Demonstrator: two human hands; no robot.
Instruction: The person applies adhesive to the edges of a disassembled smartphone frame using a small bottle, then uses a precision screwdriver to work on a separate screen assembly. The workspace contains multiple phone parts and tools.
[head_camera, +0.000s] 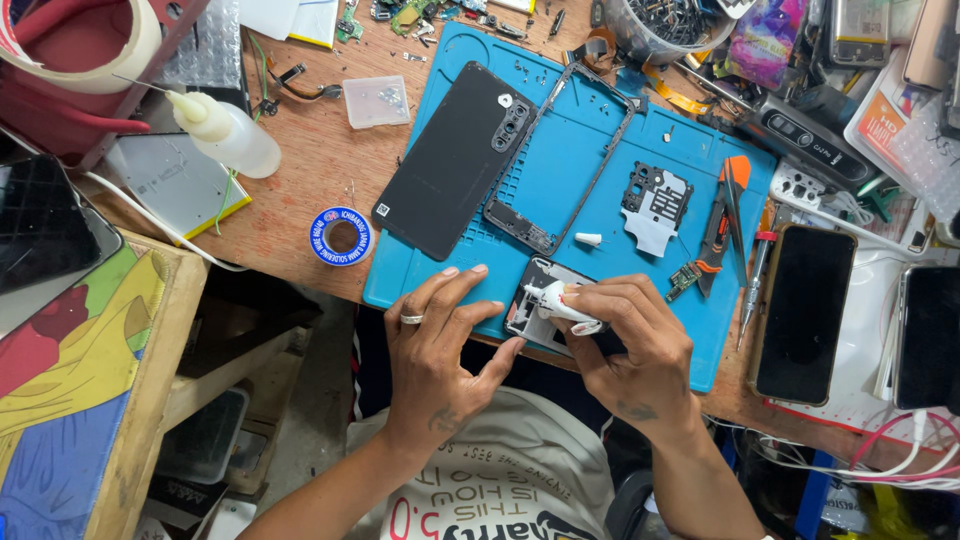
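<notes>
Wooden bench (300, 190): blue work mat (610, 150), squeeze bottle (225, 133), solder-wick spool (340, 236), perhaps, dark phone (803, 312).

A phone repair workshop: a blue work mat (600, 180) on a cluttered wooden counter (300, 190), a phone's back cover (450, 160) and bare frame (575, 150) on it, spare phones (805, 312) and screwdrivers (752, 285) beside it.

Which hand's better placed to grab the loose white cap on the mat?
Probably left. The left hand lies open on the blue mat, holding nothing. The right hand is nearer the white cap, but its grip is closed around a small white tube.
</notes>
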